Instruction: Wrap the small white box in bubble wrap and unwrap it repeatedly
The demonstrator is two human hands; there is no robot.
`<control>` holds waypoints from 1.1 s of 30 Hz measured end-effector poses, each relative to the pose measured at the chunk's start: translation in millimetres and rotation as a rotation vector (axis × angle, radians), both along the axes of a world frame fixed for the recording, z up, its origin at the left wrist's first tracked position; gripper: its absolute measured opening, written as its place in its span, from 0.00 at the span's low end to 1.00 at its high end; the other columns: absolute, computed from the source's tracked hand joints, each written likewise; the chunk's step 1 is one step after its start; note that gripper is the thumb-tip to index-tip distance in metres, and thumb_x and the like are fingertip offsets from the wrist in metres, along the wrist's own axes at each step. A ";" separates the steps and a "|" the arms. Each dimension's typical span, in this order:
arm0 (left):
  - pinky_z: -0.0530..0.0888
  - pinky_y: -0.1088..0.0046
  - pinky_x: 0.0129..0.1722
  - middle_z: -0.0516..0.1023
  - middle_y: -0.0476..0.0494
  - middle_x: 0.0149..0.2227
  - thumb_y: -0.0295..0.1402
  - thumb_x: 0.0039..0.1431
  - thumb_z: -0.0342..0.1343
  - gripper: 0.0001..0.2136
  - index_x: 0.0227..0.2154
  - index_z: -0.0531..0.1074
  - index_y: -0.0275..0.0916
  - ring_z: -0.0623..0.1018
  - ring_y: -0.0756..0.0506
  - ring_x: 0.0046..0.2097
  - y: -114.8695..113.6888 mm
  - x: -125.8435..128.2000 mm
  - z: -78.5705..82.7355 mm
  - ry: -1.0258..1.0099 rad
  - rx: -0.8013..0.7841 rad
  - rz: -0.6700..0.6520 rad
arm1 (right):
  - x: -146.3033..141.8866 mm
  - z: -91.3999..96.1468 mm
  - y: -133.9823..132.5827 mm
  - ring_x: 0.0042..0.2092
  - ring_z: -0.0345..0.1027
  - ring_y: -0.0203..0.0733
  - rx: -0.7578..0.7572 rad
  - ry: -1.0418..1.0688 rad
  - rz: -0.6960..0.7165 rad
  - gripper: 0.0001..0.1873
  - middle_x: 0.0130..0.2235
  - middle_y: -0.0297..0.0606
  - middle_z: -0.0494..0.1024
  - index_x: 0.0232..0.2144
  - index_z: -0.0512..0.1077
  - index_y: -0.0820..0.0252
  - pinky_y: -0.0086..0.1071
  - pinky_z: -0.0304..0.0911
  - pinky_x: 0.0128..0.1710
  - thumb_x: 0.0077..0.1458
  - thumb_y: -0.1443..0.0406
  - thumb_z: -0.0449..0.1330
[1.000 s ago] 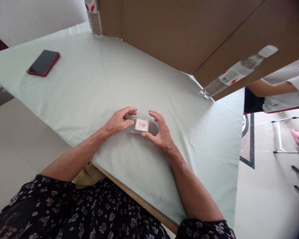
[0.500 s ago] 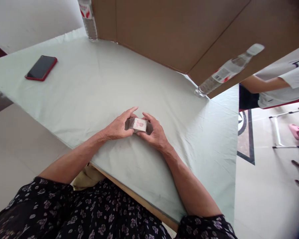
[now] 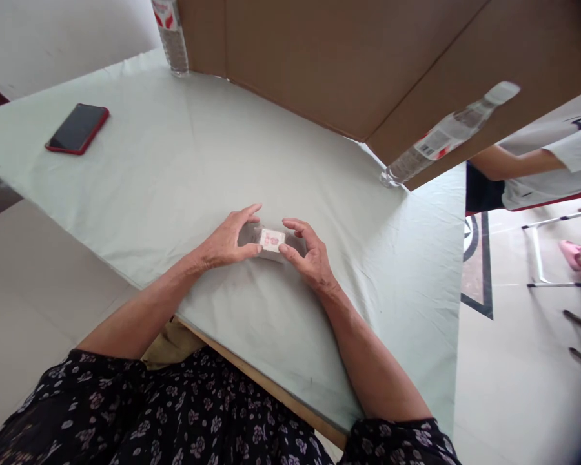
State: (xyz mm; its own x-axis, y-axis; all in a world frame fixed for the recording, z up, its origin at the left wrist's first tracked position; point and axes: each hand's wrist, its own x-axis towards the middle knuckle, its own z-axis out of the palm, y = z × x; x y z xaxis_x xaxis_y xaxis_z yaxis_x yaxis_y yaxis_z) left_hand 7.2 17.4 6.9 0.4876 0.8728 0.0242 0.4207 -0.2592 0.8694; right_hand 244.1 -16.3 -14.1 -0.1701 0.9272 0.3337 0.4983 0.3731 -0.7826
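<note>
A small deck of cards (image 3: 272,241), white with a red print on top, lies on the pale green tablecloth (image 3: 174,168) in the middle of the table. My left hand (image 3: 227,239) grips its left side with thumb and curled fingers. My right hand (image 3: 306,253) pinches its right side, thumb in front and fingers arched over the back. Both forearms rest on the cloth.
A red-cased phone (image 3: 77,128) lies at the far left. Brown cardboard panels (image 3: 348,58) stand at the back, with one plastic water bottle (image 3: 170,35) at their left end and another (image 3: 445,134) at the right. A person in a white shirt (image 3: 547,165) sits beyond the right edge.
One second ago my right hand was open beside the deck; it closed onto the deck. Since half a second ago both hands have loosened slightly and more of the top card shows.
</note>
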 end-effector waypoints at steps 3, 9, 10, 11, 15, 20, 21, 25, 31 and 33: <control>0.62 0.48 0.66 0.71 0.32 0.62 0.44 0.53 0.61 0.43 0.70 0.53 0.39 0.65 0.32 0.66 -1.0 2.7 0.0 0.056 0.051 -0.048 | -3.8 0.7 -0.3 0.59 0.71 0.50 0.050 0.005 -0.037 0.17 0.56 0.43 0.78 0.49 0.73 0.50 0.49 0.67 0.58 0.61 0.52 0.61; 0.64 0.51 0.64 0.72 0.33 0.60 0.44 0.53 0.60 0.41 0.69 0.55 0.36 0.68 0.32 0.61 -1.8 8.3 0.7 0.142 0.100 -0.068 | -9.9 5.6 0.5 0.56 0.73 0.49 0.184 -0.112 -0.061 0.11 0.53 0.42 0.80 0.46 0.74 0.51 0.48 0.66 0.59 0.62 0.57 0.62; 0.64 0.51 0.63 0.72 0.33 0.60 0.44 0.53 0.59 0.41 0.69 0.56 0.36 0.69 0.32 0.61 -1.9 8.9 0.7 0.148 0.105 -0.066 | -9.9 7.6 1.3 0.56 0.73 0.50 0.198 -0.163 -0.059 0.11 0.53 0.42 0.80 0.45 0.75 0.51 0.48 0.66 0.58 0.62 0.57 0.62; 0.65 0.51 0.63 0.72 0.33 0.60 0.44 0.54 0.59 0.41 0.69 0.56 0.36 0.69 0.33 0.60 -2.1 9.6 0.6 0.154 0.109 -0.065 | -9.7 9.7 2.3 0.56 0.74 0.50 0.211 -0.218 -0.059 0.11 0.53 0.42 0.81 0.45 0.75 0.51 0.48 0.66 0.57 0.62 0.57 0.62; 0.66 0.52 0.62 0.72 0.32 0.59 0.43 0.54 0.57 0.41 0.69 0.55 0.33 0.70 0.33 0.59 -2.8 11.8 -1.4 0.165 0.119 -0.053 | -8.9 16.9 7.8 0.52 0.75 0.50 0.310 -0.403 -0.051 0.08 0.52 0.43 0.82 0.42 0.76 0.54 0.45 0.65 0.52 0.63 0.59 0.62; 0.66 0.52 0.62 0.75 0.34 0.56 0.41 0.53 0.58 0.40 0.68 0.57 0.35 0.71 0.34 0.58 -2.2 12.7 -6.7 0.136 0.145 -0.039 | -13.5 18.3 13.4 0.46 0.77 0.46 0.486 -0.509 -0.050 0.05 0.47 0.40 0.84 0.36 0.76 0.54 0.42 0.63 0.48 0.64 0.65 0.59; 0.66 0.52 0.62 0.75 0.34 0.56 0.41 0.53 0.58 0.40 0.68 0.57 0.35 0.72 0.34 0.58 -1.9 12.5 -7.2 0.131 0.150 -0.037 | -14.8 17.7 14.0 0.45 0.77 0.45 0.496 -0.514 -0.054 0.06 0.46 0.39 0.84 0.35 0.75 0.54 0.42 0.63 0.48 0.64 0.66 0.59; 0.66 0.51 0.62 0.75 0.34 0.56 0.43 0.53 0.60 0.40 0.68 0.58 0.36 0.72 0.34 0.59 -1.6 11.1 -6.1 0.109 0.137 -0.040 | -17.7 13.3 15.1 0.45 0.77 0.44 0.470 -0.466 -0.073 0.09 0.46 0.39 0.84 0.34 0.73 0.55 0.41 0.62 0.48 0.66 0.68 0.56; 0.67 0.52 0.61 0.76 0.35 0.55 0.53 0.58 0.56 0.37 0.66 0.62 0.38 0.73 0.34 0.58 -2.1 15.1 -6.8 0.040 0.094 0.003 | -19.2 11.6 14.5 0.50 0.77 0.44 0.412 -0.336 -0.088 0.07 0.48 0.42 0.83 0.36 0.70 0.55 0.41 0.63 0.51 0.67 0.67 0.53; 0.68 0.52 0.60 0.77 0.34 0.53 0.53 0.57 0.56 0.38 0.65 0.62 0.36 0.74 0.35 0.57 -2.5 17.6 -7.7 0.025 0.083 0.027 | -19.9 14.3 14.4 0.50 0.77 0.45 0.386 -0.315 -0.085 0.07 0.49 0.43 0.83 0.37 0.70 0.54 0.42 0.63 0.51 0.67 0.67 0.53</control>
State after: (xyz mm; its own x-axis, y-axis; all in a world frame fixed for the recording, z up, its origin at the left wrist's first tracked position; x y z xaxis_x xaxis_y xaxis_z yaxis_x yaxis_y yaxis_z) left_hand 24.8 14.9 -0.8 0.4653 0.8811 0.0850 0.4496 -0.3179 0.8348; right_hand 224.3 -1.9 0.3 -0.2469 0.7611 0.5998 0.7295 0.5534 -0.4019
